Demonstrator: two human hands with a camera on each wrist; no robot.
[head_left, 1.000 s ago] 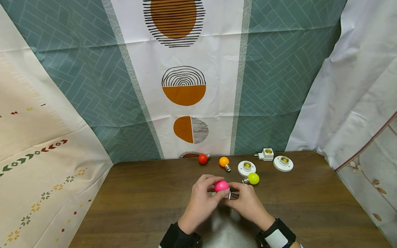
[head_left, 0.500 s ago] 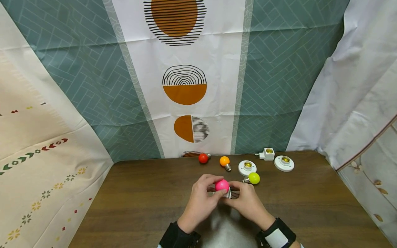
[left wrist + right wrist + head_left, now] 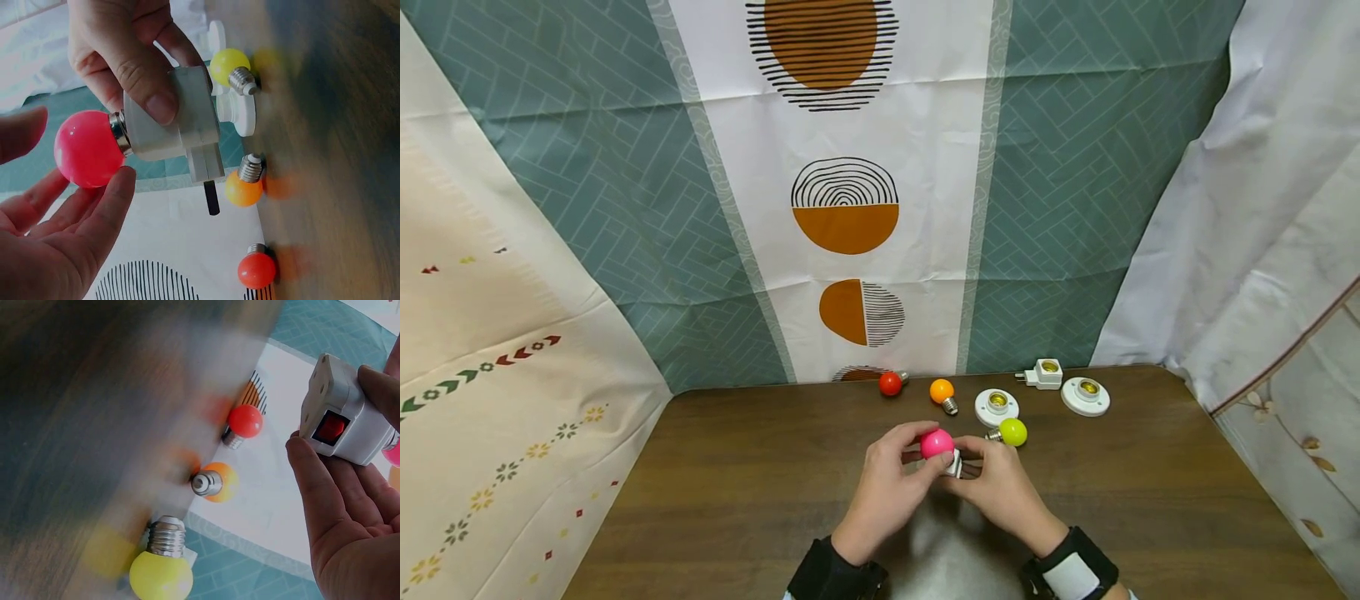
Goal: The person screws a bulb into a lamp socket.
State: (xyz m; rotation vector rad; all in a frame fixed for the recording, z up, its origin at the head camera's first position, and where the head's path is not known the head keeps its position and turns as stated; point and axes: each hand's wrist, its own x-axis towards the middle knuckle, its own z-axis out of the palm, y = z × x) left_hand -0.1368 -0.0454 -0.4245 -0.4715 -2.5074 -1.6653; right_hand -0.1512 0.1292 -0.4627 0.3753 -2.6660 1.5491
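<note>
The left hand [image 3: 887, 482] curls round the pink bulb [image 3: 937, 443], the right hand [image 3: 997, 490] pinches the socket [image 3: 199, 111]; between the hands, the bulb's base [image 3: 120, 132] (its metal showing) meets the socket. The yellow bulb [image 3: 1013, 432] lies just beyond the right hand, the red bulb [image 3: 891, 383] beyond the left.

No legible text (labels, numbers included).

Head view evenly lit; the near part of the wooden tabletop [image 3: 737, 492] is washed by pale glare, soft shadows cast on it. Wrist views dimmer, hazy; colour reflections smeared across it.
</note>
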